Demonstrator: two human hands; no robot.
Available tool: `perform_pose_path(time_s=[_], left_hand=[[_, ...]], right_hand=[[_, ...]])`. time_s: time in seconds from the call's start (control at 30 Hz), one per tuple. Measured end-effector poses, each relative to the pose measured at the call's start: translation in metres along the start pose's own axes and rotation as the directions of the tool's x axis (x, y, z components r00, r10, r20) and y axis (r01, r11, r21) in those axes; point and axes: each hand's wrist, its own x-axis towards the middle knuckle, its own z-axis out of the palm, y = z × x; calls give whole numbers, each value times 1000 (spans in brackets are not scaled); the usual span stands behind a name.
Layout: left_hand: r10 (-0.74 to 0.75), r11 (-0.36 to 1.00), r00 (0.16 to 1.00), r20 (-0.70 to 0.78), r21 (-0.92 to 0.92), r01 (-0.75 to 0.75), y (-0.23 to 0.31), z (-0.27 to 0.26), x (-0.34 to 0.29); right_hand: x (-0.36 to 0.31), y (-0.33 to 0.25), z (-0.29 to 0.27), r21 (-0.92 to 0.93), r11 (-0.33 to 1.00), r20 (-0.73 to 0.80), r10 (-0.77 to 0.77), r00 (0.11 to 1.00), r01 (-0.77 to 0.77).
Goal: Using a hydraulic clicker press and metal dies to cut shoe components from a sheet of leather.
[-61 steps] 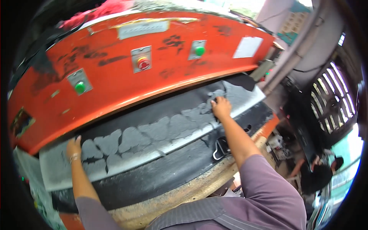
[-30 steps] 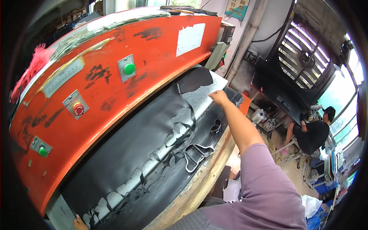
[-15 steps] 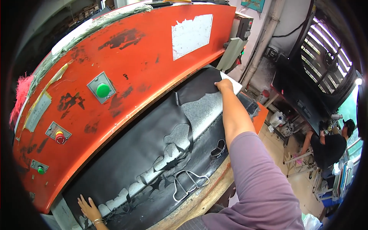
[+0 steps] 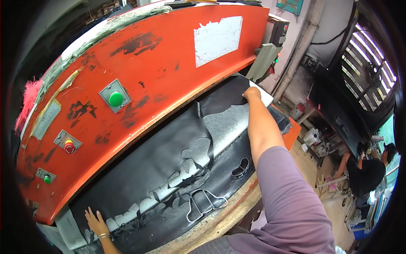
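Head view: a black, smooth, leather-like sheet (image 4: 144, 156) lies on a pale flat board (image 4: 265, 98) beneath a red-orange machine front (image 4: 156, 63), its near edge ragged with curved cut-outs. The left hand (image 4: 97, 223) rests flat on the sheet's left end, its grip released and fingers spread. The right hand (image 4: 252, 94) touches the sheet's far right edge with fingers bent; whether that grip is pinching the material, I cannot tell. A silvery, lobed metal outline (image 4: 209, 199) and a small dark metal ring (image 4: 241, 174) lie on the near black ledge (image 4: 232, 156).
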Motion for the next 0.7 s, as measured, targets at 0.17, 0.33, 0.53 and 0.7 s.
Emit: perform_pose_path(time_s=[0.17, 0.33, 0.53, 0.7], left_hand=[[-28, 998, 999, 37, -47, 30, 12, 1, 10], [-34, 998, 998, 51, -43, 36, 6, 4, 3], [-66, 998, 996, 53, -11, 66, 8, -6, -3], [-151, 988, 985, 82, 36, 148, 15, -16, -22]], right_hand=[[11, 2, -9, -1, 999, 65, 43, 997, -43], [-12, 28, -9, 36, 997, 65, 72, 995, -74], [-56, 71, -18, 139, 985, 7, 101, 995, -101], [-118, 89, -8, 1, 960, -88, -279, 956, 281]])
